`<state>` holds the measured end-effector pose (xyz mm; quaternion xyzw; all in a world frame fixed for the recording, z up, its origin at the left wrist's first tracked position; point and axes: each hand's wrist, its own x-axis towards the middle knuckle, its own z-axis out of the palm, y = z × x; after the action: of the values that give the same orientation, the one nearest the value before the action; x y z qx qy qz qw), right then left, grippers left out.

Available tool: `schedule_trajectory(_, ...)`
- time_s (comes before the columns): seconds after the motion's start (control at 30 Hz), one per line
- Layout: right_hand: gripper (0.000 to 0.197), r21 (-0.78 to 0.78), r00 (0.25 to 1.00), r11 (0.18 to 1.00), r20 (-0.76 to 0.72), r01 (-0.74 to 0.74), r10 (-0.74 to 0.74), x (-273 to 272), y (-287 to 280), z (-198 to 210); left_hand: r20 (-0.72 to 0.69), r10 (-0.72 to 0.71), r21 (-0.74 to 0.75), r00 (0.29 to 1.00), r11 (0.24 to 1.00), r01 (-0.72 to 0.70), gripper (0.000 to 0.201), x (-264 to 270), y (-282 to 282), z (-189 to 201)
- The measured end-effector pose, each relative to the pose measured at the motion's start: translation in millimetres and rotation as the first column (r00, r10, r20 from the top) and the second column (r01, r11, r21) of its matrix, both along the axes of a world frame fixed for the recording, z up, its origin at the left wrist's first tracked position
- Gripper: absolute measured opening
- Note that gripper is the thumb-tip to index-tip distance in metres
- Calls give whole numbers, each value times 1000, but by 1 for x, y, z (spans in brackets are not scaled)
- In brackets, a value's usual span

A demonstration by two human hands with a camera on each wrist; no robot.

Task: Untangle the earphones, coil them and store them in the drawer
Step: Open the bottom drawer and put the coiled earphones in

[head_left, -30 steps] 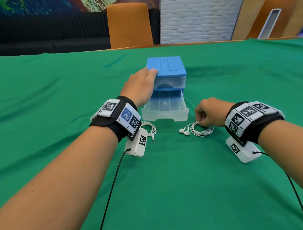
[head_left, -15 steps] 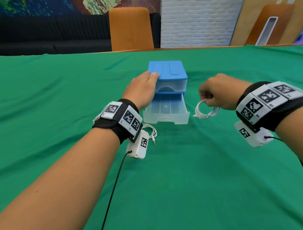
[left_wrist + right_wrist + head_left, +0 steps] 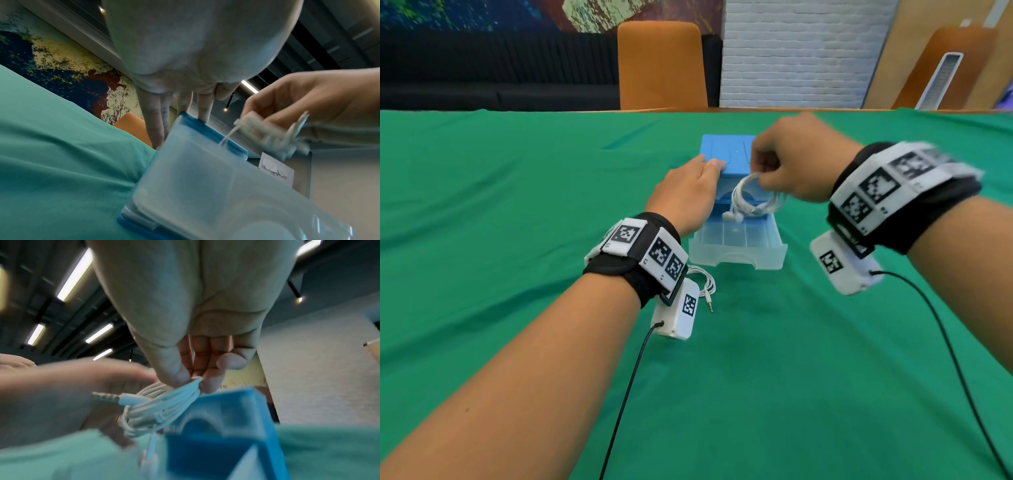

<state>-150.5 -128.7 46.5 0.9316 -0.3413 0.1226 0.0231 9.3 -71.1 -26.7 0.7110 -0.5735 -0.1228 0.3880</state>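
My right hand (image 3: pixel 767 171) pinches a coiled white pair of earphones (image 3: pixel 751 200) between thumb and fingers (image 3: pixel 209 381), and the coil (image 3: pixel 156 412) hangs above the back of the pulled-out clear drawer (image 3: pixel 738 246). Its jack plug (image 3: pixel 107 397) sticks out to the left. The small blue-topped drawer unit (image 3: pixel 726 156) stands on the green cloth. My left hand (image 3: pixel 688 188) rests with straight fingers (image 3: pixel 202 108) on the unit's left top edge (image 3: pixel 197 125). A second white pair of earphones (image 3: pixel 703 281) lies on the cloth beside my left wrist, partly hidden by it.
The green cloth (image 3: pixel 756 377) covers the whole table. An orange chair (image 3: pixel 661 65) stands beyond the far edge, in front of a dark sofa and a white brick wall. Black cables (image 3: pixel 945 335) trail from both wrist cameras across the cloth.
My right hand lifted the coiled earphones off the cloth and carried them left and forward, to above the drawer. My left hand stayed on the drawer unit.
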Motion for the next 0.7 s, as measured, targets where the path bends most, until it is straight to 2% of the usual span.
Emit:
schedule_trajectory(0.1, 17, 60, 998, 998, -63, 34, -30, 16, 0, -35, -2, 4, 1, 1000, 1000, -4, 68, -1, 1, 0)
schedule_trajectory(0.17, 24, 40, 992, 996, -105, 74, -69, 21, -1, -52, -14, 13, 3, 1000, 1000, -12, 70, 0, 1, -1)
schedule_trajectory(0.27, 16, -21, 982, 994, -153, 110, -112, 22, -2, -64, -2, 8, 4, 1000, 1000, -8, 69, 3, 0, -2)
schedule_trajectory(0.4, 3, 7, 985, 995, -143, 99, -97, 15, -3, -63, 28, -7, 28, 1000, 1000, 6, 69, 5, -1, -3)
schedule_trajectory(0.47, 9, 10, 994, 997, -77, 83, -82, 9, -4, -60, 32, -15, 27, 999, 1000, 14, 70, 6, -1, -4)
schedule_trajectory(0.53, 13, -10, 995, 999, 85, 43, -42, 4, -3, -55, 44, -6, 29, 999, 1000, 5, 63, 7, -1, -3)
schedule_trajectory(0.6, 18, -52, 965, 999, 261, 10, 3, 1, -6, -49, 63, -10, 32, 998, 999, 8, 51, 7, 0, -4)
schedule_trajectory(0.67, 28, -61, 945, 998, 328, 30, -8, 2, -12, -43, 79, -58, 43, 995, 998, 55, 46, 8, 0, -3)
schedule_trajectory(0.7, 35, -42, 949, 998, 313, 47, -31, 3, -16, -42, 76, -96, 52, 993, 994, 92, 46, 9, 1, -3)
